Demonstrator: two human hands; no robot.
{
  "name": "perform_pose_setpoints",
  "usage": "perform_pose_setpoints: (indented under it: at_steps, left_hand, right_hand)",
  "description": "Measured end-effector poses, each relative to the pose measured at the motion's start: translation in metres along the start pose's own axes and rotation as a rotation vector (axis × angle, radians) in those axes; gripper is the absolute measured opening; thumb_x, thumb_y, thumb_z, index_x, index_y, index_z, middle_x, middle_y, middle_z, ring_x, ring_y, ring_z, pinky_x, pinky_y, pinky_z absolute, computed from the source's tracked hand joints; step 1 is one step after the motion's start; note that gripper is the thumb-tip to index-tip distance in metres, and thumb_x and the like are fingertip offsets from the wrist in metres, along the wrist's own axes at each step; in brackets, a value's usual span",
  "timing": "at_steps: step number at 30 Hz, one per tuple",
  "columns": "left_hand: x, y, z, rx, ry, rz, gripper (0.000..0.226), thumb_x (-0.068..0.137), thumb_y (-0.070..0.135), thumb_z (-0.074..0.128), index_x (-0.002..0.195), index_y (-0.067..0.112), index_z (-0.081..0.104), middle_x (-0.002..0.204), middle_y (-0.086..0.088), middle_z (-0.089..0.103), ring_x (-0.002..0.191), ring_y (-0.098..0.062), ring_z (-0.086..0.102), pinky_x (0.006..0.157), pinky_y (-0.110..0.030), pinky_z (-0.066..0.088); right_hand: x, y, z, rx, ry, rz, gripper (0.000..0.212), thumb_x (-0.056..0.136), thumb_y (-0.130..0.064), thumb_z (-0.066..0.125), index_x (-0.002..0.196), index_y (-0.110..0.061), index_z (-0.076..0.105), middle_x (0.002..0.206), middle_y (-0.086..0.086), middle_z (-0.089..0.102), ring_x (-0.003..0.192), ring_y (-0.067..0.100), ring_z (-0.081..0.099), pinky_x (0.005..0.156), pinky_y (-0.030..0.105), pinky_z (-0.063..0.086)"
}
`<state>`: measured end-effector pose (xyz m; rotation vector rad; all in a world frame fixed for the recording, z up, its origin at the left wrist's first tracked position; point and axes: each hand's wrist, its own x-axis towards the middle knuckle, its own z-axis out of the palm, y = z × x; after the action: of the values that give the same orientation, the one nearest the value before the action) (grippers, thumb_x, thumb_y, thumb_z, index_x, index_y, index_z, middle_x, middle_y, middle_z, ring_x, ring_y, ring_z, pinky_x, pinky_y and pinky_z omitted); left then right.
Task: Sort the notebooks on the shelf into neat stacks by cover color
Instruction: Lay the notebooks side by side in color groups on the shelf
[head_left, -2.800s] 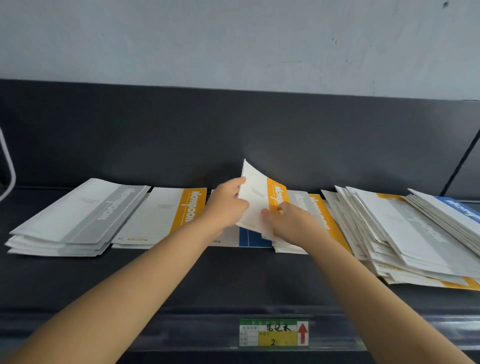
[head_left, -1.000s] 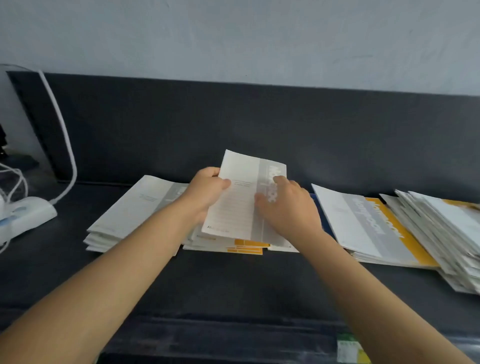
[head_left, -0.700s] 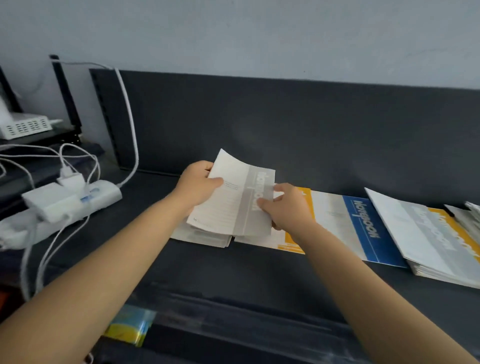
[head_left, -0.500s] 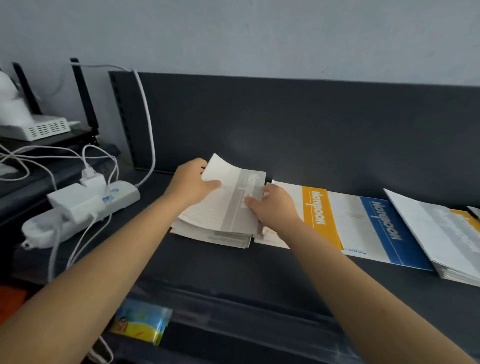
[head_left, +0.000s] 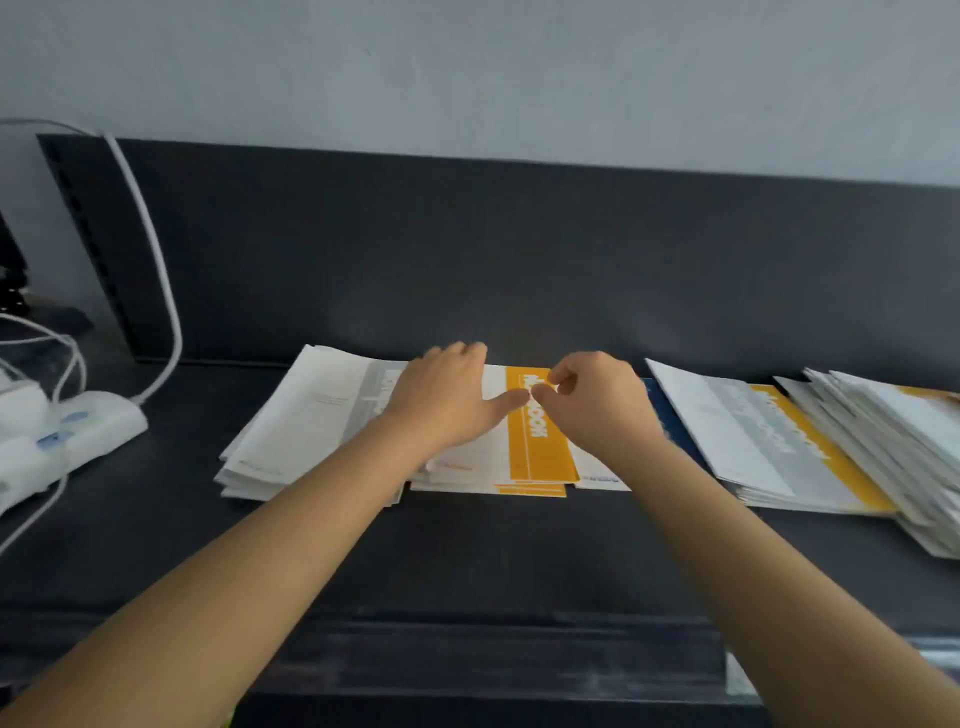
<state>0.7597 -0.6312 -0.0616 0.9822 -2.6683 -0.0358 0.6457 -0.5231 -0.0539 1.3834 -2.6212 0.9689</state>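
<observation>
My empty left hand (head_left: 447, 400) spread flat over the grey stack's (head_left: 311, 415) right edge, while my right hand (head_left: 597, 405), loosely curled on nothing, sat nearer the unsorted pile (head_left: 769, 447) at three o'clock, which lay eleven-to-five.

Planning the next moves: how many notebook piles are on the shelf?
5: gray stack far left, orange stack centre, blue pile under the right hand, gray-topped pile right, messy pile at right edge; more may lie offscreen.
</observation>
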Motion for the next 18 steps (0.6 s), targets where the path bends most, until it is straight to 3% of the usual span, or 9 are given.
perform_pose_setpoints:
  at_steps: [7, 11, 14, 16, 18]
  left_hand:
    - [0.018, 0.108, 0.029, 0.002, -0.037, 0.181, 0.073, 0.091, 0.071, 0.035, 0.136, 0.015, 0.044, 0.136, -0.004, 0.053, 0.122, -0.024, 0.052, 0.089, -0.036, 0.046]
    - [0.026, 0.159, 0.039, -0.066, -0.091, 0.189, 0.066, 0.090, 0.071, 0.038, 0.126, 0.017, 0.050, 0.126, -0.003, 0.059, 0.113, -0.025, 0.055, 0.078, -0.036, 0.044]
    - [0.031, 0.182, 0.046, -0.178, -0.223, 0.140, 0.055, 0.090, 0.064, 0.046, 0.118, 0.016, 0.048, 0.116, -0.005, 0.059, 0.099, -0.023, 0.057, 0.069, -0.036, 0.046]
    - [0.032, 0.190, 0.049, -0.304, -0.296, 0.107, 0.052, 0.090, 0.056, 0.054, 0.123, 0.016, 0.046, 0.119, -0.006, 0.056, 0.097, -0.021, 0.057, 0.073, -0.037, 0.051]
    - [0.032, 0.194, 0.048, -0.428, -0.306, 0.071, 0.056, 0.092, 0.044, 0.059, 0.138, 0.017, 0.040, 0.132, -0.005, 0.050, 0.106, -0.020, 0.056, 0.086, -0.035, 0.051]
  right_hand:
    - [-0.005, 0.102, -0.074, -0.328, 0.137, 0.153, 0.029, 0.091, -0.029, 0.054, 0.097, -0.002, 0.062, 0.100, 0.010, 0.064, 0.090, 0.030, 0.058, 0.068, 0.032, 0.042]
    - [-0.013, 0.162, -0.096, -0.473, 0.016, 0.307, 0.024, 0.090, -0.034, 0.053, 0.086, -0.010, 0.052, 0.094, 0.005, 0.062, 0.081, 0.027, 0.054, 0.058, 0.028, 0.035]
    - [-0.012, 0.183, -0.099, -0.437, -0.058, 0.384, 0.027, 0.089, -0.038, 0.052, 0.093, -0.011, 0.053, 0.089, 0.003, 0.059, 0.087, 0.028, 0.056, 0.064, 0.029, 0.038]
    - [-0.008, 0.187, -0.099, -0.390, -0.071, 0.393, 0.026, 0.088, -0.036, 0.053, 0.087, -0.011, 0.049, 0.075, 0.000, 0.052, 0.077, 0.026, 0.051, 0.061, 0.028, 0.037]
    - [-0.003, 0.188, -0.098, -0.347, -0.085, 0.385, 0.025, 0.086, -0.033, 0.056, 0.083, -0.009, 0.047, 0.067, -0.002, 0.046, 0.065, 0.020, 0.048, 0.052, 0.026, 0.032]
